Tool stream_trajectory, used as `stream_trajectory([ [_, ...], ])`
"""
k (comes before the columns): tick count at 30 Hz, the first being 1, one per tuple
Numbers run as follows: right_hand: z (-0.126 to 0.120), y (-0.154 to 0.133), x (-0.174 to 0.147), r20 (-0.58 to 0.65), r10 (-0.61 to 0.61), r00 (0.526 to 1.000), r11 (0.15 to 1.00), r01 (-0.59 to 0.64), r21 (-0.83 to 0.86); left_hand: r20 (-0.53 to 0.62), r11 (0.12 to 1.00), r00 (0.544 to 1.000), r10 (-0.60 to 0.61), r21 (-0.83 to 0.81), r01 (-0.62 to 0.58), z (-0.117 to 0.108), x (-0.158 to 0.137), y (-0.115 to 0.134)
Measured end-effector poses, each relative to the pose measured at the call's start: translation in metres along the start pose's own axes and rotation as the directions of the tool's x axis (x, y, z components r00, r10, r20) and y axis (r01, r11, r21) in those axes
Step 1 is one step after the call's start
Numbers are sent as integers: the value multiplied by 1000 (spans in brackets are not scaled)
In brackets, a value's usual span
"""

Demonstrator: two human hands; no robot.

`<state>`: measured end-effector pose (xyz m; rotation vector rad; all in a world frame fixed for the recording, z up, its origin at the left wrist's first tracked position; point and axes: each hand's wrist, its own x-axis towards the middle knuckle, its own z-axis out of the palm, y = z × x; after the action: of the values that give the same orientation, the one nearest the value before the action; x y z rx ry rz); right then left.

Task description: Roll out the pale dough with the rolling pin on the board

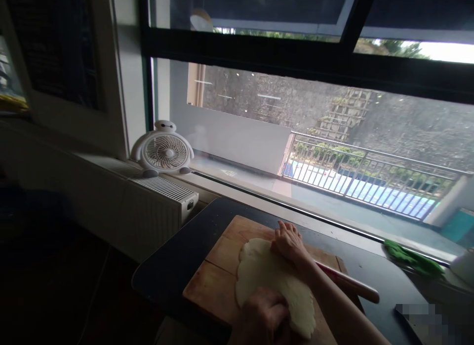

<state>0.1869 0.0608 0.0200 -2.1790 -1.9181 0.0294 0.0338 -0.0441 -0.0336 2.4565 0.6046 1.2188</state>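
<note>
A flat, pale sheet of dough [259,271] with an uneven edge lies on a wooden board [211,276]. At its near edge, my left hand [263,310] is closed with curled fingers on the dough; the fingertips are in shadow. My right hand [289,241] reaches to the far edge of the sheet, with bent fingers and the thumb gripping the dough there. A wooden rolling pin [357,285] rests across the right side of the board. Its far end is hidden behind my right wrist and forearm.
The board is on a dark table [166,266] with a rounded corner, beside a window sill. A white fan [166,152] stands by the window above a white radiator [159,201]. A green cloth [411,258] lies at the right. A dark object [407,320] is at lower right, partly blurred.
</note>
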Motion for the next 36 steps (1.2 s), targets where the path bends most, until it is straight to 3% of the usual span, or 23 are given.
stream_trajectory([
  [3,2,0,-27,63,-66,996,998,65,11,-23,1000,999,25,14,-25,5,-1,-3],
  [7,0,2,-46,158,-164,974,985,170,-23,10,998,998,-55,7,55,-4,-1,9],
  [9,-1,4,-31,124,-140,982,986,150,-78,8,997,997,-72,-4,72,-9,1,14],
  [14,0,7,11,64,-56,996,990,63,-126,-57,999,998,32,29,-31,-7,2,7],
  [18,5,2,-14,42,-37,998,995,40,-94,-70,998,996,52,42,-49,-2,2,3],
  [22,6,-2,-49,69,-94,993,993,99,-70,-20,998,998,-60,13,61,-11,1,15],
  [25,1,2,-38,100,-72,992,991,83,-105,7,994,994,-107,3,107,-17,1,19],
  [31,-4,11,12,53,-24,998,990,31,-135,-13,999,1000,-8,46,9,-3,-3,3],
  [36,4,3,-32,44,-24,999,996,27,-79,-25,998,999,-30,53,31,-2,-4,7],
])
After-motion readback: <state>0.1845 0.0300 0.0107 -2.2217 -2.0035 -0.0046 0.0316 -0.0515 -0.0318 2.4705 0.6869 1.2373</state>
